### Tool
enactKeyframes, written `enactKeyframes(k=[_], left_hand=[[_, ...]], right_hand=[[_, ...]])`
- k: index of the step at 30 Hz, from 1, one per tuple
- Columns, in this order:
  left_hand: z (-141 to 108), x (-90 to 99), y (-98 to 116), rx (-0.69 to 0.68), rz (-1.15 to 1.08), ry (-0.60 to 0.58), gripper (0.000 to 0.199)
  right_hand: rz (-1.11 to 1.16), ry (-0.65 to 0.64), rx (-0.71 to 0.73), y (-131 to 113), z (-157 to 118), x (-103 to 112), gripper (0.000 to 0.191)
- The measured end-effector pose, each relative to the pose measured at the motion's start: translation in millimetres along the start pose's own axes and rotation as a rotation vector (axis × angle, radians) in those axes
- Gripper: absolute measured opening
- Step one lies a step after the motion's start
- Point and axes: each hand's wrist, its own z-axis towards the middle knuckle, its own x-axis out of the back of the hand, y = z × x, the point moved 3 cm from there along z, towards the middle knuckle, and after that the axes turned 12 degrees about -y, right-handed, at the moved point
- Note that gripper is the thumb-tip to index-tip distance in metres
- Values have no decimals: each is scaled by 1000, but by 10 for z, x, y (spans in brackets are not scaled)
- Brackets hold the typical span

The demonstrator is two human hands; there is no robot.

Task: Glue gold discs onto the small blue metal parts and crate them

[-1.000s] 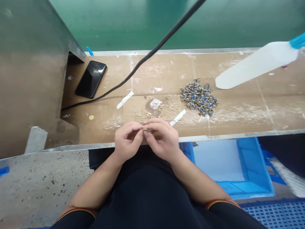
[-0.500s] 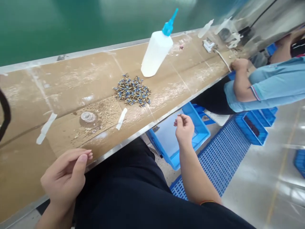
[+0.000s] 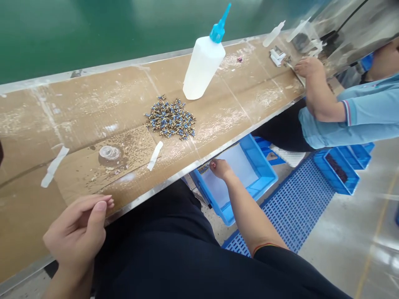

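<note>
My left hand (image 3: 79,232) is closed in a pinch at the table's front edge; what it holds, if anything, is too small to make out. My right hand (image 3: 220,168) is over the left part of a blue bin (image 3: 264,178), its fingers closed beside small blue and gold pieces (image 3: 204,168) there. Any item between those fingers is hidden. A pile of small blue and gold pieces (image 3: 171,118) lies on the brown table (image 3: 124,93). Behind it leans a white bottle with a blue nozzle (image 3: 203,66). A small clear dish (image 3: 110,153) sits on taped cardboard (image 3: 77,176).
A person in a light blue shirt (image 3: 374,104) works at the table on the right, one hand (image 3: 308,66) near small white boxes (image 3: 277,56). Blue crates (image 3: 338,170) stand on the floor beside a blue slatted mat (image 3: 296,199).
My right hand has moved down and left into the blue bin's area. My left hand keeps its pinch. The other person's hand has shifted up and forward on the table.
</note>
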Motion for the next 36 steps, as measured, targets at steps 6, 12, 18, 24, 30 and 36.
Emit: enactKeyframes(k=[6, 12, 18, 24, 30, 36], left_hand=[[-15, 5, -17, 23, 45, -23, 11], [-3, -9, 6, 7, 56, -41, 12], [-6, -7, -4, 7, 61, -38, 12], [-9, -10, -10, -8, 60, -49, 13], [-15, 0, -11, 8, 66, -40, 11], [-8, 6, 14, 16, 45, -36, 11]], right_hand=[[-85, -52, -16, -41, 49, -40, 24], [-81, -59, -7, -20, 32, -74, 26], [-37, -54, -5, 5, 22, -106, 20], [45, -32, -44, 14, -15, -125, 15], [222, -51, -182, 58, -88, -190, 31], [509, -290, -152, -99, -180, -387, 45]])
